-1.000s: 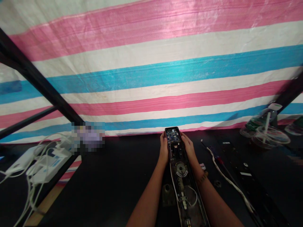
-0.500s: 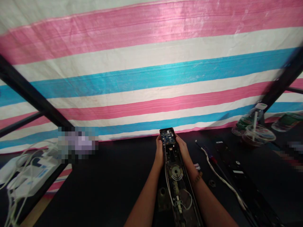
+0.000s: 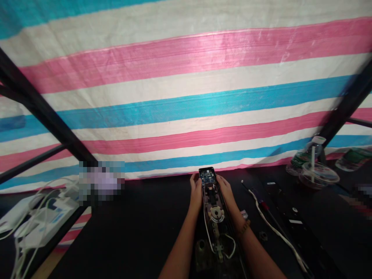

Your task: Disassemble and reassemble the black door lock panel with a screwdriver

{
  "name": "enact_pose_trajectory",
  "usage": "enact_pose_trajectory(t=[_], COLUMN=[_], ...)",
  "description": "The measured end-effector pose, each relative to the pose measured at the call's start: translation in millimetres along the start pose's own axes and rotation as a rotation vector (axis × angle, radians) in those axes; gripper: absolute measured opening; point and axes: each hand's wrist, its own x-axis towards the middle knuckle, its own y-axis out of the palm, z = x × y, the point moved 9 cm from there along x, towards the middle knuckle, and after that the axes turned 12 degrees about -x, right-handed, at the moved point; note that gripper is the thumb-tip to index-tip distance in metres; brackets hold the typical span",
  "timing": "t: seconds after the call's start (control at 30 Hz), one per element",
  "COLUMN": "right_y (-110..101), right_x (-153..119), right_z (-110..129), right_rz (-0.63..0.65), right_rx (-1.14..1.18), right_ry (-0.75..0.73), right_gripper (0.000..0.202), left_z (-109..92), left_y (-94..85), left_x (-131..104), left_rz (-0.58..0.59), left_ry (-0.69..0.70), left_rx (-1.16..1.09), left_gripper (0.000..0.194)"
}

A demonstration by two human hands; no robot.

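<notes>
A long black electronic door lock [image 3: 216,212], its back open, lies lengthwise in front of me. A blue circuit board [image 3: 207,177] fills its far end; a round metal hub and white wires show farther down. My left hand [image 3: 196,190] is wrapped round the far end from the left. From the right, my right hand [image 3: 225,187] grips the same end, its fingers partly hidden behind the lock. A small dark metal part [image 3: 201,252] sits left of the near end, beside my left forearm.
Right of my arm lie a white sleeved cable [image 3: 281,233], a red-handled screwdriver [image 3: 265,206], a long black panel [image 3: 302,228] and a small round part [image 3: 263,236]. A lidded cup [image 3: 318,176] and bottles stand far right. A power strip with cables [image 3: 48,221] is left.
The view has tilted up slightly, so the table and everything on it appear lower. Both hands keep their hold on the lock's far end.
</notes>
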Motion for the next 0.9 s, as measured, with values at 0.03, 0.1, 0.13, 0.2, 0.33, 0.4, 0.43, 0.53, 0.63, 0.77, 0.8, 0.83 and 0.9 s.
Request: enact_pose_trajectory(t=[0.03, 0.1, 0.13, 0.2, 0.33, 0.4, 0.43, 0.53, 0.63, 0.77, 0.8, 0.83, 0.9], right_y=[-2, -4, -5, -7, -7, -5, -4, -3, -6, -6, -6, -6, -5], right_x=[2, 4, 4, 4, 2, 1, 1, 2, 4, 5, 6, 5, 4], right_z=[-2, -7, -8, -9, -5, -3, -3, -2, -5, -10, -11, -12, -11], right_rz=[-0.017, -0.038, -0.042, -0.044, -0.038, -0.023, -0.016, -0.015, -0.031, -0.025, -0.023, -0.021, -0.021], right_rx=[-0.003, -0.006, -0.006, 0.0, 0.02, 0.033, 0.037, 0.036, 0.022, 0.0, -0.002, -0.003, 0.001], right_ry=[0.001, 0.002, 0.0, -0.013, -0.042, -0.05, -0.051, -0.051, -0.046, -0.024, -0.017, -0.012, -0.008], right_gripper=[0.056, 0.054, 0.053, 0.051, 0.053, 0.055, 0.056, 0.052, 0.048, 0.045, 0.045, 0.045, 0.045], left_z=[1, 2, 1, -2, -12, -14, -14, -13, -10, -8, -8, -7, -7], left_y=[-1.4, -2.2, -1.7, 0.8, 6.4, 7.1, 7.1, 6.5, 4.1, -0.7, -1.4, -2.0, -2.4], left_x=[1, 3, 3, 3, 0, 0, 1, 3, 5, 7, 7, 7, 6], left_rz=[-0.008, -0.012, -0.008, 0.008, 0.043, 0.049, 0.05, 0.054, 0.038, 0.002, -0.003, -0.005, -0.007], left_ry=[0.003, 0.012, 0.021, 0.045, 0.099, 0.112, 0.114, 0.108, 0.098, 0.084, 0.082, 0.082, 0.083], left_rx=[0.012, 0.033, 0.042, 0.052, 0.064, 0.072, 0.076, 0.086, 0.096, 0.113, 0.117, 0.119, 0.119], left_gripper=[0.058, 0.051, 0.048, 0.045, 0.046, 0.043, 0.041, 0.035, 0.03, 0.023, 0.022, 0.02, 0.019])
